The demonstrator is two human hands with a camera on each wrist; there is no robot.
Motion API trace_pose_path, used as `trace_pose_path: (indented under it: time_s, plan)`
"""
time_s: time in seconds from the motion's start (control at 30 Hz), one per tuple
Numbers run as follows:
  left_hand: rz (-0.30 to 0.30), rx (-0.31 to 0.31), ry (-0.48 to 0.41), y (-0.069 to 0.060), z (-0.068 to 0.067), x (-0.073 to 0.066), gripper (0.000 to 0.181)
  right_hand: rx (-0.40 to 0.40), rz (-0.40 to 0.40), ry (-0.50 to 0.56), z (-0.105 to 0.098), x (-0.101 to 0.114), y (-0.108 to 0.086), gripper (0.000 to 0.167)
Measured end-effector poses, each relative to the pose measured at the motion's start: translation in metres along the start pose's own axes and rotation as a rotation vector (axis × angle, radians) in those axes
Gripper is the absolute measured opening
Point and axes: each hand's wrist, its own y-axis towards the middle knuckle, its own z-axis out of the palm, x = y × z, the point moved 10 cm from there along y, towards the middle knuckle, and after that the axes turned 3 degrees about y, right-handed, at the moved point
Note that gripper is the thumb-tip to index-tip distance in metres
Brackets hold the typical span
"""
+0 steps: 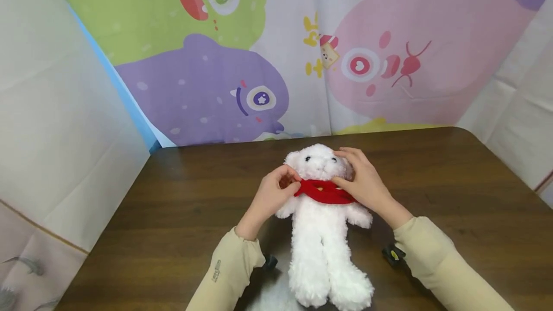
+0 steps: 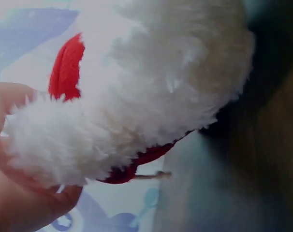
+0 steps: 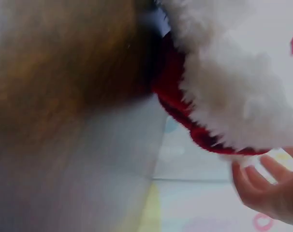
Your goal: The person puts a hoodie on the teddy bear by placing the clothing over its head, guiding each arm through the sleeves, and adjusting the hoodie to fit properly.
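Note:
A white plush toy (image 1: 321, 234) lies face up on the brown table, a red scarf (image 1: 330, 192) around its neck. My left hand (image 1: 273, 196) pinches the scarf's left end between thumb and fingers in the head view. The right hand (image 1: 366, 181) rests at the other side of the toy's head, fingers bent loosely and thumb at the scarf's upper edge. White fur (image 2: 151, 72) and red cloth (image 2: 66, 67) fill much of the left wrist view. In the right wrist view, the right hand (image 3: 270, 191) is beside the fur and the scarf (image 3: 171, 72).
The wooden table (image 1: 194, 205) reaches back to a curtain (image 1: 298, 100) with cartoon creatures. Pale cloth walls (image 1: 56, 90) stand at both sides. A whitish patch (image 1: 274, 292) shows on the near part of the table. Dark straps are at both wrists.

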Motion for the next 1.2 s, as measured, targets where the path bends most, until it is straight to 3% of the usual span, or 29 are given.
trace_pose_path:
  time_s: [0.07,0.17,0.27,0.4,0.53,0.63,0.8,0.9,0.97,1.1,1.2]
  plan:
    - [0.052,0.039,0.146,-0.005,0.005,-0.006,0.016,-0.025,-0.052,-0.055,-0.003,0.013,-0.005,0.041]
    - [0.102,0.062,0.267,-0.008,0.01,-0.012,0.023,0.065,-0.101,-0.087,0.006,0.029,-0.011,0.026]
    - [0.129,0.059,0.326,-0.007,0.014,-0.013,0.023,0.196,-0.128,-0.1,0.019,0.037,-0.015,0.018]
    - [0.105,0.017,0.37,-0.005,0.017,-0.008,0.023,0.26,-0.138,-0.085,0.026,0.038,-0.019,0.018]
    - [0.071,-0.095,0.357,-0.005,0.01,-0.003,0.011,0.265,-0.118,-0.092,0.029,0.036,-0.023,0.027]
    - [0.061,-0.173,0.283,-0.006,0.004,-0.003,0.005,0.239,-0.098,-0.106,0.03,0.036,-0.024,0.025]
    - [-0.023,-0.183,0.114,-0.005,-0.001,0.005,0.008,0.219,-0.057,-0.123,0.027,0.034,-0.023,0.021]
    - [-0.043,-0.158,0.114,-0.004,-0.003,0.005,0.009,0.194,-0.038,-0.162,0.024,0.033,-0.023,0.019]
    - [-0.013,-0.144,0.206,-0.005,-0.004,0.0,0.007,0.176,-0.032,-0.206,0.023,0.032,-0.022,0.018]
    - [0.058,-0.159,0.57,-0.01,-0.006,-0.017,0.005,0.162,0.019,-0.269,0.021,0.03,-0.023,0.019]
    - [0.042,-0.155,0.737,-0.014,-0.004,-0.022,0.005,0.18,0.06,-0.275,0.021,0.029,-0.024,0.018]
